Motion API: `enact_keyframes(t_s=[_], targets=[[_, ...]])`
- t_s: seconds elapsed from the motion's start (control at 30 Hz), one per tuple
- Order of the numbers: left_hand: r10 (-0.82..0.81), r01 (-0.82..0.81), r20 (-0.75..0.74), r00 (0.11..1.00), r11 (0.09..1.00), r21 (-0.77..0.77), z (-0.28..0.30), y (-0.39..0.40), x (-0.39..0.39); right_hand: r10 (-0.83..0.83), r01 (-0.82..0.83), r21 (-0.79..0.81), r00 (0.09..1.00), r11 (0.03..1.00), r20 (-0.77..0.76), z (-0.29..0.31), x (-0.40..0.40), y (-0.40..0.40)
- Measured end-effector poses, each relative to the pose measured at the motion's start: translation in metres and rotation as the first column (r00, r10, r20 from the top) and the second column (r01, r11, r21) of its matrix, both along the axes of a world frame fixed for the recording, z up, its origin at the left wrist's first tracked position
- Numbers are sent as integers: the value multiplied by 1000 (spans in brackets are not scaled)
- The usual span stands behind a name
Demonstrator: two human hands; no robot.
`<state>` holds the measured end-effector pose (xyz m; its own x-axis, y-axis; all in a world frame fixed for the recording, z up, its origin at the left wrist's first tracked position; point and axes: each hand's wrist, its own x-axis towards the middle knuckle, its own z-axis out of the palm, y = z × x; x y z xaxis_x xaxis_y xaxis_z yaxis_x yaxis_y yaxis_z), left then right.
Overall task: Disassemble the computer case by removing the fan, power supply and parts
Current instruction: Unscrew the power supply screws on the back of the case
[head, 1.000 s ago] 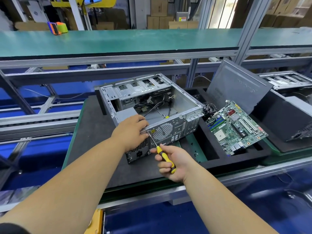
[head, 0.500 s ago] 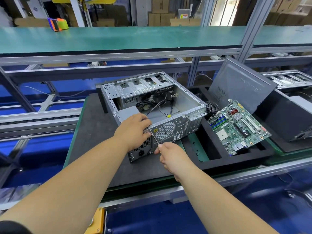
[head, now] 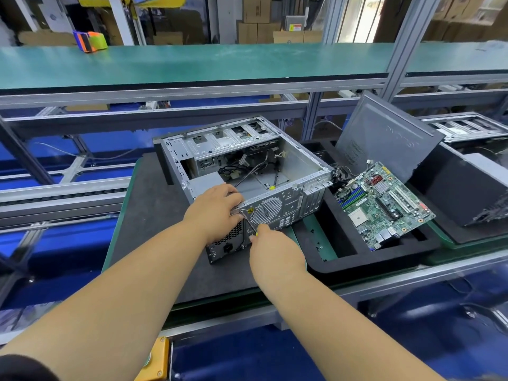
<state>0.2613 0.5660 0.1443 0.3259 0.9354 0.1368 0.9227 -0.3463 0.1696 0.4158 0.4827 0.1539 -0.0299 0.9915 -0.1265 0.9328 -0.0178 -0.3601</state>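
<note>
Bracing the case (head: 288, 171), open side up on the black tabletop (head: 154, 215), the left hand (head: 217, 209) lies across its rear top edge, fingers curled over the rim beside the supply (head: 228, 243). The right hand (head: 270, 250) grasps a yellow-handled screwdriver (head: 248, 223), tip at a rear-panel screw just past the left fingertips. My judgement: keep the shaft square to the screw, push firmly, and hold the case still against the torque. A yellow sticker (head: 250, 211) beside the tip is unreadable; raised lettering on the leaning panel (head: 390, 138) is too faint to read.
</note>
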Motion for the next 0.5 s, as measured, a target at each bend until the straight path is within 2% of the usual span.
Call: enact_keyframes(t_s=[0.07, 0.1, 0.13, 0.17, 0.2, 0.23, 0.27, 0.4, 0.5], targets=[[0, 0, 4, 1000, 1000, -2, -1, 0, -1, -52, 18, -140, 969, 990, -243, 2, 11, 5], [2, -2, 7, 1000, 1000, -6, -1, 0, -1, -158, 38, -268, 883, 963, -443, 1, 16, 7], [5, -4, 8, 1000, 1000, -10, -2, 0, -1, -313, 23, -428, 718, 903, -622, 1, 21, 10], [6, -6, 8, 1000, 1000, -11, -2, 1, -1, -461, -39, -557, 514, 830, -723, 1, 26, 11], [6, -6, 6, 1000, 1000, -10, -2, 1, 0, -561, -117, -624, 334, 773, -757, 2, 31, 12], [5, -5, 5, 1000, 1000, -9, -2, 1, 0, -614, -187, -647, 208, 739, -761, 0, 36, 13], [4, -4, 3, 1000, 1000, -8, -1, 1, 0, -636, -242, -652, 151, 719, -757, -1, 40, 13], [1, -1, -3, 1000, 1000, 4, -1, 1, -1, -652, -420, -624, 97, 659, -752, -9, 38, 7], [-1, 1, -9, 1000, 1000, 7, -2, 1, -1, -670, -422, -619, 35, 662, -741, -11, 33, 5]])
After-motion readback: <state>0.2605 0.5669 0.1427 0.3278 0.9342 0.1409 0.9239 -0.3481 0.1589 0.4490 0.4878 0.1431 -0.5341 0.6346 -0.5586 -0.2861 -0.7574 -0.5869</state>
